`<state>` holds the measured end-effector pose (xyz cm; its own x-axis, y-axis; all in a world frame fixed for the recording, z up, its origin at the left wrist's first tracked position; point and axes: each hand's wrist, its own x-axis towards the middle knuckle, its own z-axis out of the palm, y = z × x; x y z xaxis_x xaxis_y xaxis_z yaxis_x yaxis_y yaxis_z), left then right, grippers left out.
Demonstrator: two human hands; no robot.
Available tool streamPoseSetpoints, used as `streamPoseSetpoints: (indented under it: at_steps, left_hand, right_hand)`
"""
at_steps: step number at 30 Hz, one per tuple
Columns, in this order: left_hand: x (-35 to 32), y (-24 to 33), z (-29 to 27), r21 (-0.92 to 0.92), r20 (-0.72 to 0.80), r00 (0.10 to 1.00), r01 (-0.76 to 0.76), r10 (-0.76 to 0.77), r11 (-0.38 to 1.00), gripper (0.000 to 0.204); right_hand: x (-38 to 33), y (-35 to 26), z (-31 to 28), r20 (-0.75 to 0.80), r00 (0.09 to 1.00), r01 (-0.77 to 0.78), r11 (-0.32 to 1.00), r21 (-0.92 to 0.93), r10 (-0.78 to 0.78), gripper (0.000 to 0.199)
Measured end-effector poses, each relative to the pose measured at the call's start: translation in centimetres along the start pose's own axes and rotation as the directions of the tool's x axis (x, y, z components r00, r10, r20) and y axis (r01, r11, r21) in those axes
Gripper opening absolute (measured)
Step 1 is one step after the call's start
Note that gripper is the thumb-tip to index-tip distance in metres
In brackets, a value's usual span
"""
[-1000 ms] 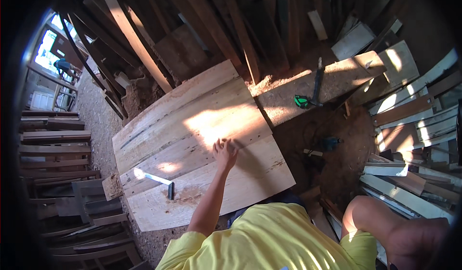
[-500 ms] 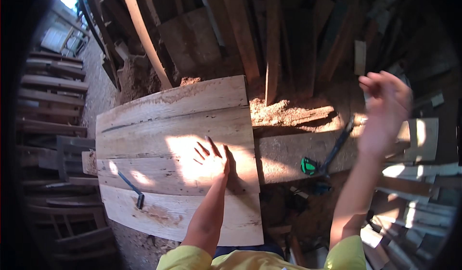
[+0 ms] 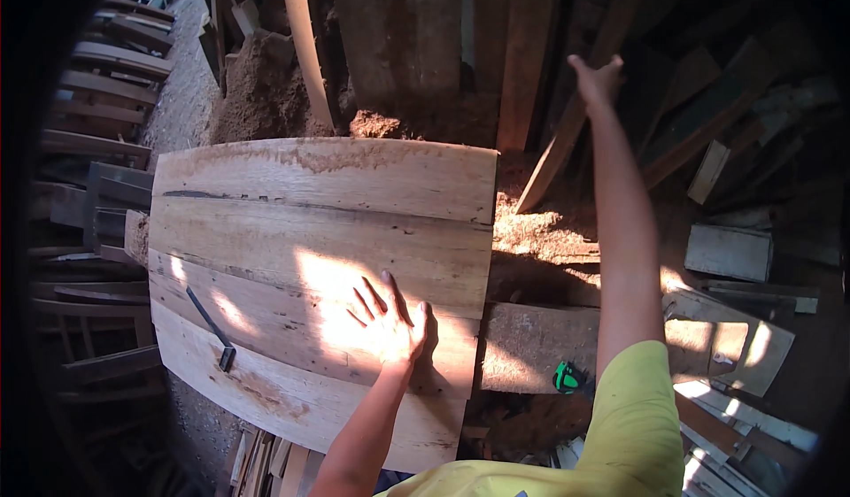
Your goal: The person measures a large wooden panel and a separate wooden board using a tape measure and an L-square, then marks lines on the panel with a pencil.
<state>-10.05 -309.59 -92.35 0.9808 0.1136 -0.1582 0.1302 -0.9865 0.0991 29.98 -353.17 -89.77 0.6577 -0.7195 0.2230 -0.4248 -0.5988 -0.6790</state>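
Observation:
My left hand (image 3: 390, 331) lies flat, fingers spread, on a wide panel of pale wooden boards (image 3: 292, 174), partly in a sunlit patch. A small try square (image 3: 211, 331) with a dark stock and thin blade rests on the panel's left part. Stretched far forward, my right hand (image 3: 597, 83) is at a narrow upright plank (image 3: 551, 162) among the leaning timber. Its thumb and fingers are apart on either side of the plank; whether they touch it I cannot tell. A green and black tape measure (image 3: 567, 377) sits on a thick beam (image 3: 522, 342) right of the panel.
Sawdust (image 3: 553, 236) lies heaped beyond the beam. Planks and a broad board (image 3: 398, 46) lean at the back, with a dirt mound (image 3: 257, 77) at back left. Stacked timber (image 3: 111, 94) lines the left; offcuts (image 3: 728, 251) lie at the right.
My right hand has reached forward and leftward to the leaning planks. My left hand stays flat on the panel. The view has shifted, and my right arm now covers the dark-handled tool on the beam.

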Motion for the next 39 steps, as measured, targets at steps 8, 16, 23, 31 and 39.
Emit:
streamPoseSetpoints:
  at_steps: [8,16,23,31,39]
  left_hand:
    - [0.7,0.1,-1.0,-0.037,0.081,0.996,0.027,-0.024,0.999,0.1]
    - [0.7,-0.1,-0.9,-0.023,0.078,0.995,0.058,-0.056,0.998,0.101]
    - [0.1,-0.1,-1.4,-0.015,0.04,0.997,0.059,-0.059,0.998,0.098]
    - [-0.4,-0.1,-0.8,0.016,-0.032,0.999,0.004,-0.003,1.0,0.095]
    - [-1.0,-0.7,-0.4,-0.059,-0.07,0.997,0.011,-0.015,0.998,0.096]
  right_hand:
    - [13.9,5.0,0.6,0.165,0.985,0.061,0.996,-0.063,-0.05,0.127]
    - [10.1,3.0,3.2,0.146,0.98,-0.093,0.955,-0.281,0.138,0.044]
    - [3.4,7.0,-5.0,0.223,0.968,0.123,0.991,-0.043,-0.111,0.031]
    - [-9.0,5.8,-14.9,0.215,0.966,0.137,0.99,0.044,-0.143,0.035]
    - [-24.3,1.7,-21.5,0.009,0.987,0.159,0.984,0.083,-0.16,0.034]
